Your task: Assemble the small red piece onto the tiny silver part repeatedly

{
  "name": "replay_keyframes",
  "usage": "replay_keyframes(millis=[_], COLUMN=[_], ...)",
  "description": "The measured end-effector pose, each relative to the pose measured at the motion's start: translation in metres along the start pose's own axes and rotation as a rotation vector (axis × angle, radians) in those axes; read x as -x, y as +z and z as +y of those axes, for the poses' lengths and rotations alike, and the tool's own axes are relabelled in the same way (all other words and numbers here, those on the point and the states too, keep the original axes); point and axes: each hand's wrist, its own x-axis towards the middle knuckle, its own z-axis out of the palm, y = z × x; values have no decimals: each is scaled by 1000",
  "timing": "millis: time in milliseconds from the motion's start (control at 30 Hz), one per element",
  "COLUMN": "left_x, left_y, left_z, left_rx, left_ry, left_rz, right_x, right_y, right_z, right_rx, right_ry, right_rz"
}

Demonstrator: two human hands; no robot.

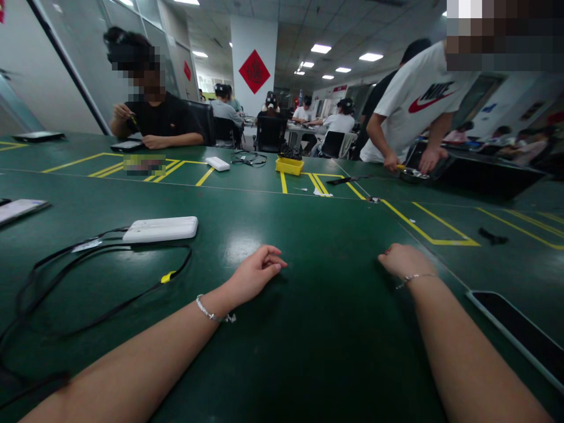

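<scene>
While your left hand (258, 273) is half open, fingers loosely bent and empty, your right hand's (408, 261) curled fingers hide any grip; cannot tell. White power bank (161, 229): 10 o'clock of left hand. Risk: leftward forearm sweep snags black cable (145, 292), dragging it; rightward swing knocks phone (520, 332), right hand's 4 o'clock.

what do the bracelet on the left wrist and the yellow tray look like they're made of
Bracelet on the left wrist: probably silver-toned metal, polished, judging by its bright glints and linked, dangling end.
Yellow tray: likely molded plastic with a fairly smooth finish, given its even, solid color and thick rim; the distance leaves this uncertain.
</scene>
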Motion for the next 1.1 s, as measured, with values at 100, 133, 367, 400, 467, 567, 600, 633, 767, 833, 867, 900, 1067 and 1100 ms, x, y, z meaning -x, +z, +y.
replay_keyframes(millis=[100,133,367,400,467,567,600,633,767,833,867,900,1067,1100], left_x=[0,0,1,1,2,2,2,2,2,3,4,4,5,5], left_y=[0,0,1,1,1,0,0,0,1,2,2,2,2,2], left_z=[0,1,2,2,2,1,1,1,5,8,9,10,11,11], left_rx=[-6,-11,-72,-81,-96,-126,-138,-151,-249,-325,-356,-379,-397,-389], left_ry=[1,1,2,5,9,16,21,26,50,70,79,86,82,73], left_rz=[-11,-13,-11,-13,-14,-9,-6,-6,7,17,17,13,-7,-10], right_x=[-5,-6,-5,-3,3,20,27,36,79,99,106,111,89,77], right_y=[4,6,5,3,-3,-13,-16,-17,-13,-7,-4,-2,-2,-3], right_z=[13,16,28,26,18,-9,-22,-36,-93,-115,-123,-129,-114,-102], right_rx=[4,0,-60,-59,-52,-33,-39,-59,-255,-322,-338,-346,-266,-223], right_ry=[94,119,221,224,213,98,7,-115,-775,-1069,-1161,-1220,-1203,-1124], right_rz=[-26,-32,-116,-105,-41,142,196,234,252,218,210,206,210,231])
